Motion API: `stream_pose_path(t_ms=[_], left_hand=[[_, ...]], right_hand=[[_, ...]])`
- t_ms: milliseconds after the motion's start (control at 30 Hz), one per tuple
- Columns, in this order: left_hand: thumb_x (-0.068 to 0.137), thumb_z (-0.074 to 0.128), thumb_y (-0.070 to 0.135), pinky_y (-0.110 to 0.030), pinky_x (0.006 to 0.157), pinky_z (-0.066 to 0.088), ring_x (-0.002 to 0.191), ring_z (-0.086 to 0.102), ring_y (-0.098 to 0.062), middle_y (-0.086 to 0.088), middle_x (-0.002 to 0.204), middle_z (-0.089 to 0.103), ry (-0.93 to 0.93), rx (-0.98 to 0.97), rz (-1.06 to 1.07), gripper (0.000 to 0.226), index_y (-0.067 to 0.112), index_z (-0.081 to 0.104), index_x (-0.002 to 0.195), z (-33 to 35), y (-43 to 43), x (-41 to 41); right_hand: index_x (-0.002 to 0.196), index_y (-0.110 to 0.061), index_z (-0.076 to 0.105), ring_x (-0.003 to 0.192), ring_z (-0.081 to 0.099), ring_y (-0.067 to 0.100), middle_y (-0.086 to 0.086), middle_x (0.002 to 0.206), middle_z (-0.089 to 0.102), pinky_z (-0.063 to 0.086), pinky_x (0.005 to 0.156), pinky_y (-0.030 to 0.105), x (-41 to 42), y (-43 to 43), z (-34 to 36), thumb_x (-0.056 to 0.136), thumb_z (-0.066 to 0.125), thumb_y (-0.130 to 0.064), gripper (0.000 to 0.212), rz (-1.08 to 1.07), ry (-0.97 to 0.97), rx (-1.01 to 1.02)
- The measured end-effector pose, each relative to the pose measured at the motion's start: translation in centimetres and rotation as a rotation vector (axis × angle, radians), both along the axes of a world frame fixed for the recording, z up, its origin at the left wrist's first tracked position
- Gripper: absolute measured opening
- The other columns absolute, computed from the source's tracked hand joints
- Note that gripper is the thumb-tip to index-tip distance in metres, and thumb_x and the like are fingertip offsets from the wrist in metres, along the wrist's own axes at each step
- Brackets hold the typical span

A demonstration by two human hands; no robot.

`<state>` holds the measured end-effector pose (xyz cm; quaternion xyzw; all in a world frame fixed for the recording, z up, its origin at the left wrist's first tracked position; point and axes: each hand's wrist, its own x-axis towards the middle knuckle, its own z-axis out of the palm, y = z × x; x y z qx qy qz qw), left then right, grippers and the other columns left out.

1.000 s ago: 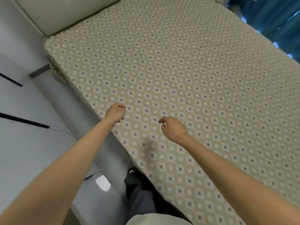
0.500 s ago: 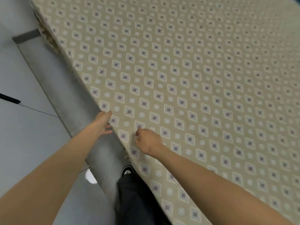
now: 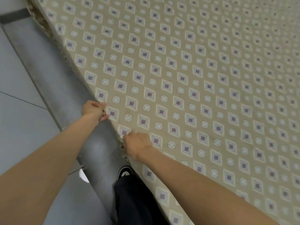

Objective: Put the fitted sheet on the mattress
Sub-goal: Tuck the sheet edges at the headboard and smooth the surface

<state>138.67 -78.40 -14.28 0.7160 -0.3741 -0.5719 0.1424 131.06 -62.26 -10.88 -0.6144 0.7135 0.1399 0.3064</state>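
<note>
A beige fitted sheet (image 3: 186, 75) with a diamond and circle print covers the mattress and fills most of the view. Its near side edge runs diagonally from upper left to lower middle. My left hand (image 3: 94, 110) grips that edge from the outside, with its fingers curled on the fabric. My right hand (image 3: 138, 143) pinches the same edge a short way nearer to me, with its knuckles on top of the sheet. The mattress itself is hidden under the sheet, except for a frayed brownish strip (image 3: 40, 21) at the upper left.
A grey bed frame rail (image 3: 68, 98) runs along the sheet's edge. To its left lies a grey tiled floor (image 3: 19, 124). My dark trouser leg (image 3: 138, 200) and a black and white shoe (image 3: 125, 172) stand against the bed's side.
Both hands have come down from above the sheet's top to its side edge and have taken hold of it. The view has dropped and closed in on the edge.
</note>
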Motion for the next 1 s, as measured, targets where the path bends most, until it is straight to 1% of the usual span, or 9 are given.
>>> stream_pose_path(t_ms=[100, 167, 233, 467, 533, 633, 733, 833, 1000], left_hand=[[0.096, 0.055, 0.015, -0.023, 0.052, 0.058, 0.057, 0.048, -0.013, -0.008, 0.067, 0.045, 0.041, 0.062, 0.002, 0.028, 0.013, 0.039, 0.072, 1.0, 0.1, 0.0], [0.096, 0.054, 0.015, -0.033, 0.077, 0.055, 0.059, 0.047, -0.011, -0.006, 0.070, 0.046, 0.088, 0.137, 0.016, 0.027, 0.012, 0.041, 0.073, 1.8, 0.3, 0.4], [0.096, 0.055, 0.016, -0.035, 0.084, 0.051, 0.062, 0.049, -0.010, -0.005, 0.074, 0.050, 0.125, 0.206, 0.030, 0.024, 0.012, 0.044, 0.075, 2.1, 0.4, 1.1], [0.097, 0.052, 0.013, -0.040, 0.084, 0.055, 0.074, 0.060, -0.022, -0.007, 0.088, 0.060, 0.133, 0.280, 0.068, 0.016, 0.012, 0.047, 0.082, 2.3, 1.3, 1.1], [0.097, 0.050, 0.005, -0.037, 0.075, 0.058, 0.080, 0.064, -0.025, -0.009, 0.097, 0.062, 0.107, 0.294, 0.020, 0.008, 0.009, 0.055, 0.103, 2.6, 1.6, 0.2], [0.096, 0.047, 0.003, -0.036, 0.083, 0.053, 0.097, 0.065, -0.027, -0.010, 0.110, 0.064, 0.074, 0.314, -0.045, 0.036, 0.007, 0.050, 0.132, 2.9, 2.7, -0.1], [0.098, 0.046, 0.010, -0.035, 0.085, 0.050, 0.098, 0.062, -0.024, -0.007, 0.118, 0.063, 0.073, 0.351, -0.103, 0.036, 0.011, 0.050, 0.133, 4.1, 5.2, -0.1], [0.096, 0.045, 0.005, -0.035, 0.089, 0.049, 0.113, 0.059, -0.028, -0.008, 0.134, 0.056, 0.058, 0.340, -0.143, 0.040, 0.012, 0.047, 0.135, 5.3, 8.8, -0.3], [0.098, 0.042, 0.007, -0.036, 0.095, 0.045, 0.098, 0.053, -0.022, -0.010, 0.123, 0.057, -0.019, 0.357, -0.225, 0.038, 0.010, 0.045, 0.135, 7.8, 16.7, -0.7]], right_hand=[[0.120, -0.015, 0.057, 0.106, 0.060, 0.031, 0.008, 0.116, 0.061, 0.039, 0.074, 0.033, -0.2, 0.0, 0.6, 0.092, 0.050, -0.013, 0.030, 0.026, -0.027, -0.008], [0.120, -0.016, 0.057, 0.104, 0.060, 0.031, 0.008, 0.114, 0.061, 0.036, 0.072, 0.032, -0.1, 0.2, 0.9, 0.093, 0.047, -0.014, 0.029, 0.034, -0.057, -0.006], [0.118, -0.016, 0.058, 0.101, 0.060, 0.031, 0.009, 0.111, 0.062, 0.035, 0.070, 0.031, 0.0, 0.3, 0.9, 0.094, 0.046, -0.016, 0.027, 0.038, -0.083, -0.021], [0.112, -0.011, 0.061, 0.099, 0.062, 0.034, 0.012, 0.110, 0.064, 0.036, 0.068, 0.032, 0.9, 1.0, 0.0, 0.092, 0.053, -0.020, 0.023, 0.044, -0.060, -0.053], [0.112, -0.008, 0.059, 0.102, 0.060, 0.034, 0.013, 0.112, 0.063, 0.038, 0.070, 0.033, 0.7, 1.5, -0.1, 0.095, 0.050, -0.023, 0.025, -0.009, -0.095, -0.072], [0.109, -0.007, 0.058, 0.101, 0.058, 0.033, 0.012, 0.112, 0.059, 0.047, 0.079, 0.038, 0.2, 3.0, 0.5, 0.096, 0.048, -0.031, 0.028, -0.179, -0.237, -0.093], [0.107, -0.010, 0.056, 0.100, 0.057, 0.029, 0.009, 0.110, 0.058, 0.048, 0.080, 0.038, -0.5, 5.2, 1.1, 0.095, 0.048, -0.024, 0.020, -0.331, -0.368, -0.097], [0.107, -0.010, 0.055, 0.100, 0.056, 0.029, 0.010, 0.110, 0.060, 0.047, 0.078, 0.036, -1.8, 8.3, 2.3, 0.094, 0.043, -0.018, 0.019, -0.387, -0.328, -0.109], [0.111, -0.008, 0.051, 0.104, 0.055, 0.032, 0.012, 0.114, 0.058, 0.043, 0.079, 0.035, -4.1, 15.7, 4.1, 0.096, 0.039, -0.020, 0.023, -0.461, -0.214, 0.101]])
